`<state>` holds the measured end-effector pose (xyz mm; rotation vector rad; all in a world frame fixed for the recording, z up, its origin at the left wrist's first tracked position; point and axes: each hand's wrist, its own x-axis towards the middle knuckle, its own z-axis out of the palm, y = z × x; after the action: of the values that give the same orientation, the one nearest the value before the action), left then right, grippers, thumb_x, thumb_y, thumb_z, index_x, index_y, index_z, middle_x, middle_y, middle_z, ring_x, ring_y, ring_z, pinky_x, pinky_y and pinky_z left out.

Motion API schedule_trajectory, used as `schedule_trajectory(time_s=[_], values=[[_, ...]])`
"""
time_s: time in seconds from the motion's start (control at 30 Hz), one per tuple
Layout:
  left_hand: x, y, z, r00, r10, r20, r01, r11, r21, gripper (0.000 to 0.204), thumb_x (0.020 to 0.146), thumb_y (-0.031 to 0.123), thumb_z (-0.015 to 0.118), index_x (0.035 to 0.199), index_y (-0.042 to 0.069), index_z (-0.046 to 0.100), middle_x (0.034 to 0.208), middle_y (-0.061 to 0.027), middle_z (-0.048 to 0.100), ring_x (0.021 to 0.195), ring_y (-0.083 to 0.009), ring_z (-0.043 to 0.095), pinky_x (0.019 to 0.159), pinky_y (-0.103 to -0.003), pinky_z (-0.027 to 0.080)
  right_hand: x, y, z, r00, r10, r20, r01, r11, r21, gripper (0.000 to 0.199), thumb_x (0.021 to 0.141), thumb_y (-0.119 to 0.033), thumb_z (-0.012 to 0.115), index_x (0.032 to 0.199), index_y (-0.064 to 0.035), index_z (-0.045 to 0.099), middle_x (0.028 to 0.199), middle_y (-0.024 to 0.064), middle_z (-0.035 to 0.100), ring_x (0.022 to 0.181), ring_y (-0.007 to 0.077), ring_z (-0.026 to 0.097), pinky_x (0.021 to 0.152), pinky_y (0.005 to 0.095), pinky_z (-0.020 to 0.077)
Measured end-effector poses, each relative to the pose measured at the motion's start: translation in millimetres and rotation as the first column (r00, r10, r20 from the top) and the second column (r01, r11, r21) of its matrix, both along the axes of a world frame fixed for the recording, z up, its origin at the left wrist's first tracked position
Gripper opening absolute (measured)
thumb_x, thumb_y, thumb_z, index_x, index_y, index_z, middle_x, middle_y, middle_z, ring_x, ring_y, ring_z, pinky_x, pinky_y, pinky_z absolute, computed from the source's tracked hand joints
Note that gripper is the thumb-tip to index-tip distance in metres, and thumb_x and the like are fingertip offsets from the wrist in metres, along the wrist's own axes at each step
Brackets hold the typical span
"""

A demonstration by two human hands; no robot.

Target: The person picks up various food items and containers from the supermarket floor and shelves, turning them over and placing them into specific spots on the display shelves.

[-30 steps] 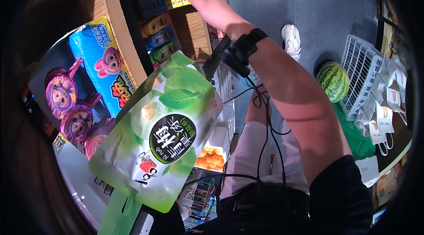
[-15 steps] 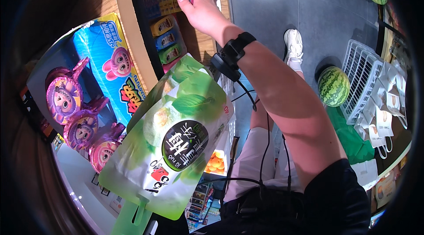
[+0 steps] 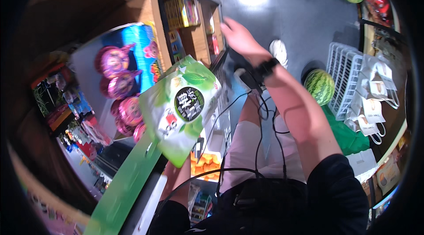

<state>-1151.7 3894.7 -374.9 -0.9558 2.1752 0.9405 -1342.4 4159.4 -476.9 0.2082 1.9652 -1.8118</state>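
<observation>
My right hand [image 3: 243, 40] is raised beside the outer edge of a wooden shelf, its fingers stretched out and slightly blurred, with nothing visible in them. On that shelf, just left of the hand, stands a row of small yellow boxes [image 3: 179, 12] with a colourful pink-and-yellow box [image 3: 192, 10] at its end. A green-and-white snack pouch [image 3: 183, 104] hangs large in front of the shelves. Below it, part of my left forearm [image 3: 177, 175] shows; the left hand itself is hidden behind the pouch.
Shiny pink cartoon-shaped packs [image 3: 115, 60] hang left of the pouch, near a blue package [image 3: 138, 42]. Below are oranges [image 3: 206, 164]. Right are a watermelon [image 3: 319, 87], a white wire basket [image 3: 342, 80] and white paper bags [image 3: 375, 87]. Black cables [image 3: 257, 146] cross my lap.
My right hand has come away from the colourful box at the end of the row and moved right. The view has shifted, the pouch looks smaller, and my left forearm has come into sight.
</observation>
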Motion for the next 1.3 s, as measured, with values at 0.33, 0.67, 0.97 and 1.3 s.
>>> schedule_trajectory(time_s=[0.33,0.67,0.97,1.3], values=[[181.0,-10.0,49.1,0.761,-0.583,-0.286,0.464,0.796,-0.388,0.029,0.096,0.022,0.044,0.106,0.001,0.061,0.095,-0.0181,0.065,0.084,-0.0255,0.062,0.074,-0.038,0.048,115.4,176.9,219.7,0.814,-0.432,0.389,0.507,0.854,-0.111,0.045,0.100,-0.042,0.041,0.067,-0.0118,0.045,0.046,-0.0047,0.029,0.033,0.0086,0.022,0.033,0.0258,0.0180],[289.9,129.2,175.2,0.889,0.296,-0.350,-0.297,0.953,0.053,0.041,0.094,0.034,0.052,0.073,-0.001,0.060,0.064,-0.0098,0.056,0.063,-0.0175,0.052,0.064,-0.032,0.043,136.8,118.8,410.7,0.945,0.067,0.321,0.200,0.659,-0.725,0.051,0.101,-0.040,0.032,0.059,-0.0123,0.030,0.058,-0.0004,0.029,0.057,0.0144,0.030,0.055,0.0292,0.0258],[421.7,192.0,222.8,0.709,0.589,-0.387,-0.635,0.772,0.012,0.045,0.097,0.037,0.049,0.075,-0.002,0.056,0.062,-0.0100,0.052,0.060,-0.0198,0.046,0.063,-0.035,0.043,231.5,18.8,498.1,0.781,0.612,-0.121,-0.476,0.458,-0.751,0.047,0.102,-0.037,0.041,0.063,-0.0108,0.037,0.054,-0.0042,0.027,0.046,0.0092,0.026,0.045,0.0251,0.0237],[613.9,197.6,201.0,0.462,0.736,-0.495,-0.830,0.555,0.051,0.021,0.097,0.016,0.044,0.097,0.000,0.058,0.084,-0.0194,0.064,0.084,-0.0348,0.063,0.077,-0.038,0.048,363.4,-107.8,454.2,0.293,0.904,-0.310,-0.937,0.336,0.094,0.048,0.086,0.001,0.045,0.133,-0.0041,0.041,0.117,0.0109,0.054,0.077,0.0142,0.059,0.061,0.0260,0.0497]])
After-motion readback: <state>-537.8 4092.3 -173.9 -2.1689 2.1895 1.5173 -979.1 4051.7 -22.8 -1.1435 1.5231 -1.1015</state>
